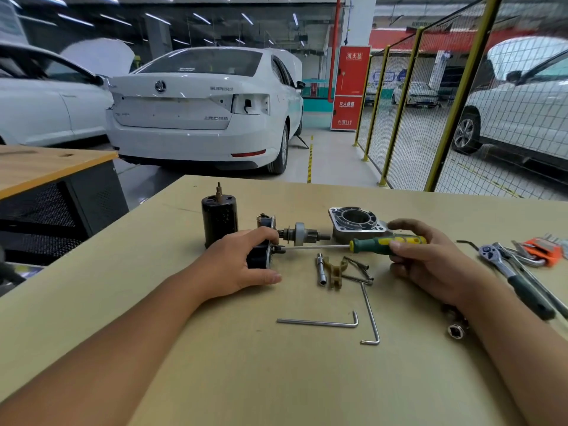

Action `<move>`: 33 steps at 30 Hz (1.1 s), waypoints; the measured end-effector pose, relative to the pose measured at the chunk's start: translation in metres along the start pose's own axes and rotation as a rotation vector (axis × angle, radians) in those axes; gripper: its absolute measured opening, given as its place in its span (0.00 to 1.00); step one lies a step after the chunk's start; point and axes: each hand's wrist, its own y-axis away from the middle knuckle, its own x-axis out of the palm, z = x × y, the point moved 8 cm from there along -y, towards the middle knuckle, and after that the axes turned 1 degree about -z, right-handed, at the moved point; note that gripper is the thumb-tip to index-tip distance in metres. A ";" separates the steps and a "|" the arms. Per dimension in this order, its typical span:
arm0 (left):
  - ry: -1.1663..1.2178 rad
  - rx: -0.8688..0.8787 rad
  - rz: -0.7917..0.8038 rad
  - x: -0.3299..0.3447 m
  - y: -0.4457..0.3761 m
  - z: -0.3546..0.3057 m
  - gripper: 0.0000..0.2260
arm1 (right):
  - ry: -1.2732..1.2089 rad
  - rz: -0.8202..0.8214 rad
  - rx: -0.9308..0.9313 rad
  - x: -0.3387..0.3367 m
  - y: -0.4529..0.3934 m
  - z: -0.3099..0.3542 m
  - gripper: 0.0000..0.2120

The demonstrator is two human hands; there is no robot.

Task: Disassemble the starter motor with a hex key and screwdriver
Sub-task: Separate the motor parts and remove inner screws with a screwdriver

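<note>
Two hex keys (pixel 319 323), loose on the table (pixel 215 364). Left hand (pixel 236 265): curled round the dark motor end piece (pixel 259 256), pinning it down. Right hand (pixel 430 265): gripping the screwdriver (pixel 381 243), tip at the piece's edge; best kept square and pressed inward. Beyond: motor casing (pixel 218 221), upright.

A tan workbench (pixel 307 379) stands in a garage hall with a grey floor (pixel 332 155). Behind it sits a white sedan (pixel 199 112), a second wooden table (pixel 46 167) at left. Yellow-posted mesh fencing (pixel 436 118) runs along the right beside a red fire cabinet (pixel 350 87). Strip lights (pixel 156 18) line the ceiling.
</note>
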 end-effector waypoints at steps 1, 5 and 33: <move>0.000 0.002 0.000 0.000 0.000 0.000 0.26 | 0.033 0.017 0.014 0.003 0.002 0.000 0.17; -0.001 0.003 0.001 0.000 -0.001 0.000 0.27 | 0.230 -0.053 0.093 -0.001 0.003 -0.001 0.22; 0.010 0.008 0.002 -0.002 -0.001 -0.001 0.27 | 0.120 0.056 0.086 0.002 0.007 -0.001 0.22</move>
